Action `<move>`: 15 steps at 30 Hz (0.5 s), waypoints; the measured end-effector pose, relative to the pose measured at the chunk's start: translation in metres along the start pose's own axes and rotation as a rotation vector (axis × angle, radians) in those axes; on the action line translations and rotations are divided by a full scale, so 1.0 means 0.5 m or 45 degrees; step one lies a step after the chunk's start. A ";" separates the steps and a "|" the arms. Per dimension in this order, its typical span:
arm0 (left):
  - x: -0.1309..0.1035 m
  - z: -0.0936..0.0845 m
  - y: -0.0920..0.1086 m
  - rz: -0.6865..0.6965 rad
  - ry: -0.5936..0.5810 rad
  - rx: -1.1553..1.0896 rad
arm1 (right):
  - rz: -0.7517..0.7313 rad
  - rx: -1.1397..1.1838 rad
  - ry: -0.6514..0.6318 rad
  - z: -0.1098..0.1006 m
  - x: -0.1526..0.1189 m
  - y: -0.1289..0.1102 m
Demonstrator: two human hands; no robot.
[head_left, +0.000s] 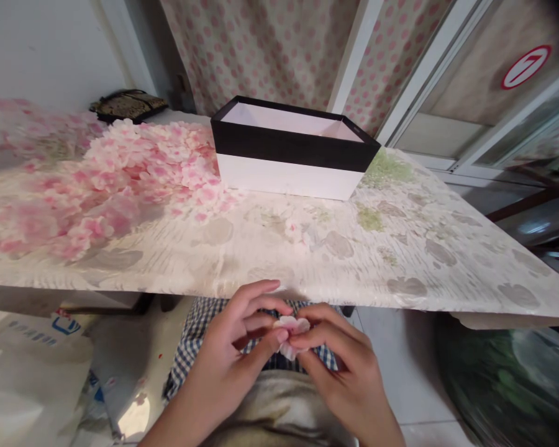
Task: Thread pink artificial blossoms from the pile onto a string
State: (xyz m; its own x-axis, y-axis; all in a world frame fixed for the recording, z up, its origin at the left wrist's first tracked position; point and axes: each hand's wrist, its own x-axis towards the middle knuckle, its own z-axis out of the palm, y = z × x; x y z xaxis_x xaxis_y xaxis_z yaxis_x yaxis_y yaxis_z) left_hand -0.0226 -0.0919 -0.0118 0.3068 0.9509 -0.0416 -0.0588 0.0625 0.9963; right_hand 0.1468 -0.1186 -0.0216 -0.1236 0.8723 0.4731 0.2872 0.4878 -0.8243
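Note:
A pale pink artificial flower (289, 325) is pinched between both my hands, just in front of the table's near edge and above my lap. My left hand (242, 344) grips its left side with thumb and fingers. On the other side, my right hand (342, 351) closes its thumb and forefinger on the petals. Part of the blossom is covered by my fingertips. A big heap of pink artificial flowers (135, 164) lies at the left of the table. A few small pale blossoms (297, 233) rest on the cloth beyond my hands.
A black-and-white open box (291, 158) stands at the table's back. Light green sprigs (386, 169) lie to its right, and a smaller green clump (369, 218) is nearer. The patterned tablecloth (451, 273) reaches the near edge. Below left is a white bag (32, 372); a dark green round object (507, 379) is below right.

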 end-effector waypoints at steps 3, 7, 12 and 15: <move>-0.003 0.001 -0.003 0.043 -0.005 0.039 | 0.021 -0.003 0.014 -0.002 -0.001 0.002; 0.000 0.003 -0.004 0.153 -0.016 0.062 | 0.023 0.009 0.013 -0.001 0.000 0.003; 0.005 0.003 -0.005 0.243 -0.020 0.086 | 0.060 0.102 0.031 0.003 -0.001 0.008; 0.003 0.003 -0.007 0.280 -0.027 0.119 | 0.096 0.166 0.028 0.005 -0.004 0.012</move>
State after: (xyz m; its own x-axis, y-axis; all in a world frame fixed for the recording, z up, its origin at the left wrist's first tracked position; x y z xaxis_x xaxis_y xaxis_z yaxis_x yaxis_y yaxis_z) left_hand -0.0203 -0.0912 -0.0154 0.3161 0.9320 0.1774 -0.0382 -0.1743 0.9839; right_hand 0.1463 -0.1171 -0.0282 -0.0848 0.9065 0.4136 0.1685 0.4221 -0.8907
